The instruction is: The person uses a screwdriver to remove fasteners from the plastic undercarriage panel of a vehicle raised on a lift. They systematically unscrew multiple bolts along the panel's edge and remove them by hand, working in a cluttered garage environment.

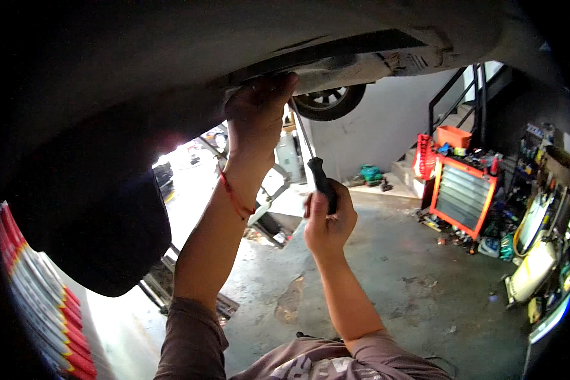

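My right hand point(330, 218) is wrapped round the black handle of a screwdriver point(316, 166). Its thin metal shaft points up and slightly left, toward the underside of a raised car point(348, 66). My left hand point(259, 107) is lifted against the lower edge of that underside, close beside the upper end of the shaft. Shadow covers most of its fingers, so their grip is unclear. The screwdriver's tip is also lost near the fingers and the car's edge. A red string bracelet point(233, 196) circles my left wrist.
A dark rounded car part point(107, 234) hangs low at left, near red and white striped stacked shapes point(50, 304). A wheel point(330, 101) shows behind my hands. To the right stand an orange-framed tool cabinet point(463, 195), stairs point(408, 171) and piled clutter point(538, 266).
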`<action>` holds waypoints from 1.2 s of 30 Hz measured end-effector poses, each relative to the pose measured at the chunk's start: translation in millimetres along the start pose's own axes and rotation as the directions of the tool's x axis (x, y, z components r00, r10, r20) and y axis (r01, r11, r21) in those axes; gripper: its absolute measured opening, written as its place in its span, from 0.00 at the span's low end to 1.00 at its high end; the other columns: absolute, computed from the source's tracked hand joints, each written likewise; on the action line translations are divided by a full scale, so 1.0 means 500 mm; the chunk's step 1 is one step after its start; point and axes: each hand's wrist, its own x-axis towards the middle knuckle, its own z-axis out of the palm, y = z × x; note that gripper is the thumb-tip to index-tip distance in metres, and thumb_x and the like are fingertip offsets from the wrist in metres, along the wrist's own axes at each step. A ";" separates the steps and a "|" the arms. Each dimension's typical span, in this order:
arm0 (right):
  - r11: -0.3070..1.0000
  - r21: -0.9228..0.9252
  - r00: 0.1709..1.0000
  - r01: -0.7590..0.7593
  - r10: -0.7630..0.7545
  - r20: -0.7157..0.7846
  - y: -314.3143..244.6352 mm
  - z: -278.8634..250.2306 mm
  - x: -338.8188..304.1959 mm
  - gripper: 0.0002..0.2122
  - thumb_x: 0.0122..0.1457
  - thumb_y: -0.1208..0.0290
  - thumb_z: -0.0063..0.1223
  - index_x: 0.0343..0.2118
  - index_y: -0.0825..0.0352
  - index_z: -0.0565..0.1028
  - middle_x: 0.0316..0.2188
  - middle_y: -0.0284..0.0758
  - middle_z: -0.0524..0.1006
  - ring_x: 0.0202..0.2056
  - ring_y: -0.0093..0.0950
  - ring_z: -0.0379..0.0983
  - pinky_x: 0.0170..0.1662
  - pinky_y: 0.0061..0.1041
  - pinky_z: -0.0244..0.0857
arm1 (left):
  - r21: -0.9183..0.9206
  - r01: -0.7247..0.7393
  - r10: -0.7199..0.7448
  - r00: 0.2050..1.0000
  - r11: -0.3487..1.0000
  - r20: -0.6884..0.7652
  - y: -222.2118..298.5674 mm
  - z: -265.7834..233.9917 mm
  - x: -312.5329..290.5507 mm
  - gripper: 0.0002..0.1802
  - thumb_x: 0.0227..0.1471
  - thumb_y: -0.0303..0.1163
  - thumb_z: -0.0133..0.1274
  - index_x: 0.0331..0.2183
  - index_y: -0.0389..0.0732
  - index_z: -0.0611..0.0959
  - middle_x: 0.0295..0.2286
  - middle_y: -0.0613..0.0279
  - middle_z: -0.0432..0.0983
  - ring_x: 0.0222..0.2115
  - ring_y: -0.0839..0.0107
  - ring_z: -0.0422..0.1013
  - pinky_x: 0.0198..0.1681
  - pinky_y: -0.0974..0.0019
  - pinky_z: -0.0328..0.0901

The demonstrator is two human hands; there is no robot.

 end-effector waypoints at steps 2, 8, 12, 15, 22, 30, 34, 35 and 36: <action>0.782 0.321 0.845 -0.534 0.485 0.225 -0.021 -0.015 0.025 0.21 0.67 0.53 0.40 0.32 0.70 0.72 0.11 0.27 0.66 0.11 0.15 0.55 0.16 0.17 0.51 | -0.053 0.121 -0.111 0.982 0.991 0.151 0.003 -0.012 0.004 0.07 0.53 0.34 0.60 0.28 0.43 0.81 0.17 0.73 0.71 0.16 0.86 0.61 0.19 0.77 0.53; 0.340 0.562 0.647 -0.754 0.533 0.546 0.026 -0.016 0.039 0.21 0.62 0.50 0.49 0.42 0.67 0.69 0.21 0.31 0.71 0.17 0.18 0.63 0.17 0.18 0.55 | -0.014 0.004 -0.001 0.981 1.000 0.194 -0.006 -0.029 -0.009 0.05 0.58 0.27 0.53 0.38 0.42 0.80 0.18 0.75 0.64 0.17 0.87 0.53 0.18 0.78 0.46; 0.998 0.047 0.996 -0.042 0.038 0.076 0.039 -0.031 0.010 0.18 0.50 0.77 0.65 0.43 0.71 0.71 0.25 0.32 0.75 0.23 0.18 0.69 0.24 0.17 0.62 | 0.008 0.027 -0.027 0.990 1.000 0.138 0.016 -0.018 -0.022 0.03 0.57 0.25 0.54 0.35 0.40 0.80 0.23 0.71 0.70 0.21 0.87 0.60 0.22 0.80 0.53; 0.761 0.368 0.832 -0.534 0.395 0.390 0.021 -0.043 0.018 0.17 0.66 0.58 0.45 0.35 0.72 0.74 0.16 0.32 0.73 0.15 0.18 0.67 0.19 0.19 0.60 | 0.083 0.060 -0.051 0.992 0.995 -0.113 0.026 -0.005 -0.026 0.03 0.57 0.26 0.54 0.35 0.40 0.79 0.19 0.73 0.68 0.17 0.88 0.56 0.19 0.78 0.45; 0.677 0.436 0.797 -0.593 0.415 0.439 0.029 -0.040 0.041 0.17 0.52 0.65 0.62 0.40 0.68 0.71 0.22 0.30 0.73 0.19 0.20 0.68 0.23 0.19 0.63 | 0.302 0.001 0.071 0.971 0.953 -0.227 0.037 0.003 -0.027 0.08 0.58 0.33 0.54 0.32 0.39 0.77 0.14 0.76 0.54 0.17 0.84 0.47 0.21 0.73 0.43; -0.358 0.503 0.424 -0.787 0.278 0.862 0.081 -0.031 0.015 0.13 0.55 0.72 0.61 0.39 0.70 0.71 0.20 0.29 0.71 0.19 0.18 0.68 0.24 0.18 0.64 | 0.383 0.062 0.019 0.979 0.922 -0.203 0.057 0.038 -0.029 0.11 0.59 0.32 0.53 0.25 0.44 0.72 0.14 0.77 0.53 0.17 0.83 0.44 0.21 0.72 0.41; 0.627 0.501 0.803 -0.596 0.475 0.360 0.033 -0.030 0.028 0.09 0.56 0.71 0.59 0.32 0.71 0.73 0.17 0.31 0.72 0.17 0.16 0.66 0.21 0.16 0.60 | 0.421 0.079 0.007 0.980 0.903 -0.197 0.048 0.043 -0.024 0.16 0.60 0.33 0.52 0.22 0.47 0.67 0.15 0.76 0.50 0.18 0.81 0.44 0.21 0.72 0.41; 0.619 0.513 0.804 -0.595 0.455 0.383 0.040 -0.030 0.027 0.10 0.58 0.68 0.58 0.32 0.71 0.73 0.18 0.31 0.72 0.17 0.16 0.66 0.21 0.16 0.60 | 0.428 0.083 -0.002 0.982 0.900 -0.187 0.048 0.045 -0.022 0.17 0.60 0.33 0.52 0.21 0.48 0.66 0.15 0.76 0.50 0.18 0.81 0.44 0.21 0.71 0.41; 0.610 0.528 0.807 -0.591 0.433 0.402 0.046 -0.032 0.027 0.11 0.60 0.66 0.56 0.32 0.71 0.73 0.18 0.32 0.73 0.17 0.16 0.66 0.20 0.16 0.59 | 0.414 0.085 -0.002 0.981 0.907 -0.196 0.050 0.044 -0.021 0.18 0.60 0.34 0.52 0.21 0.48 0.65 0.15 0.75 0.49 0.18 0.81 0.44 0.21 0.71 0.41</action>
